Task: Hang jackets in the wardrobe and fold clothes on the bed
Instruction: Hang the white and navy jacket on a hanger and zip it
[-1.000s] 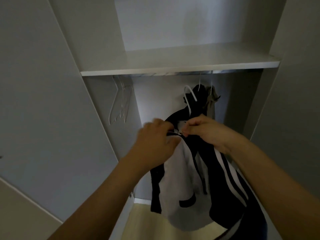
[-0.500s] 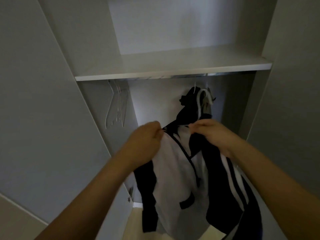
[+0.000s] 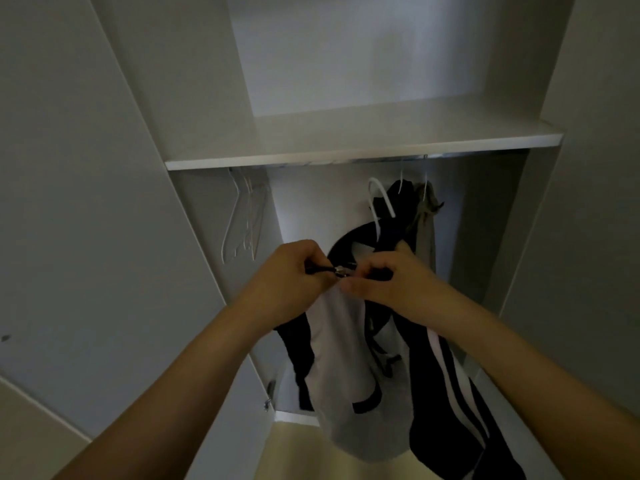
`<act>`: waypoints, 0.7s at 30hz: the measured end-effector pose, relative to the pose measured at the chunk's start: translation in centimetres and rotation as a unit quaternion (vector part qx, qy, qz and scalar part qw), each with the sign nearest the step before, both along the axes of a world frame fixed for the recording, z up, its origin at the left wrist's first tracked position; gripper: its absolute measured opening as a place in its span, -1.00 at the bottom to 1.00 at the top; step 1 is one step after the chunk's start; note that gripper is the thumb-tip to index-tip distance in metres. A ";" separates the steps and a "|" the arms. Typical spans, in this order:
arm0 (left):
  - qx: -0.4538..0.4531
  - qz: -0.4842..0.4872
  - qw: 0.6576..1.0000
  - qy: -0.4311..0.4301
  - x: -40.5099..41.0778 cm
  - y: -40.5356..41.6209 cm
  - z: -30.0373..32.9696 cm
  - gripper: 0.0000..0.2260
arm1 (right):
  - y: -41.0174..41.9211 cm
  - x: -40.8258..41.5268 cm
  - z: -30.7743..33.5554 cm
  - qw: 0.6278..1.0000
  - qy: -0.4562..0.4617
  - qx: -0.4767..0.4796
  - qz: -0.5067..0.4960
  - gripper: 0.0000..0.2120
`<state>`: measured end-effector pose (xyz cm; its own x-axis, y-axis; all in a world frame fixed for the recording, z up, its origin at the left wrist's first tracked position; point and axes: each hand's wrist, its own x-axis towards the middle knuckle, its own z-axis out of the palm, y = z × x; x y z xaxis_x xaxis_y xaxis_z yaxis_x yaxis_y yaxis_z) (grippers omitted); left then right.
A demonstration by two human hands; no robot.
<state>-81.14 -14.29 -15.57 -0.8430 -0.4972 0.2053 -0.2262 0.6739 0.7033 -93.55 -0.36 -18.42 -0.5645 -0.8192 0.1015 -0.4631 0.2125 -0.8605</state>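
Left hand [image 3: 287,282] and right hand [image 3: 391,285] pinching jacket [image 3: 349,368] zip at frame centre, white hanger [image 3: 379,202] above, empty hangers [image 3: 242,220] upper left, under shelf [image 3: 363,147]

The jacket's [image 3: 349,358] collar is hidden behind both hands [image 3: 346,275].

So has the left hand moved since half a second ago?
Yes. The left hand has closed in rightward to meet the right hand at the black-and-white jacket's zipper, judged against the white shelf.
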 end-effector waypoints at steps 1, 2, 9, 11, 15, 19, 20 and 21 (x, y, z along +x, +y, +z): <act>0.010 -0.008 1.000 -0.012 -0.1 0.1 0.1 -0.85 | -0.2 0.1 0.1 1.000 0.022 0.007 0.000 -0.66; 0.025 -0.015 0.999 -0.018 -0.1 0.3 0.2 -0.85 | -0.4 0.1 0.1 0.999 0.045 0.016 -0.003 -0.71; 0.087 -0.025 0.995 -0.043 -0.3 0.4 -0.2 -0.84 | -0.8 -0.3 -1.4 0.990 0.133 0.050 0.015 -0.87; 0.072 -0.024 0.996 -0.048 -0.3 0.3 -0.5 -0.84 | -0.7 -0.6 -1.8 0.991 0.117 0.046 0.045 -0.88; 0.065 -0.038 0.996 -0.055 -0.4 0.2 -0.8 -0.86 | -0.8 -1.2 -2.2 0.995 0.070 0.023 0.062 -0.76; 0.043 -0.050 0.995 -0.074 -0.3 0.0 -1.1 -0.84 | -0.5 -1.1 -2.2 0.996 0.036 -0.014 0.083 -0.79; 0.036 -0.047 0.995 -0.075 -0.2 -0.2 -1.2 -0.83 | -0.4 -1.1 -2.3 0.996 0.023 -0.024 0.088 -0.84; 0.035 -0.045 0.996 -0.073 -0.2 -0.4 -1.2 -0.82 | -0.3 -1.1 -2.3 0.995 0.008 -0.024 0.097 -0.88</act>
<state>-81.31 -14.67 -16.82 -0.9029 -0.4274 0.0448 -0.2706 0.6464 0.7134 -94.63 -0.62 -20.68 -0.3952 -0.9061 0.1509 -0.5046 0.0769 -0.8599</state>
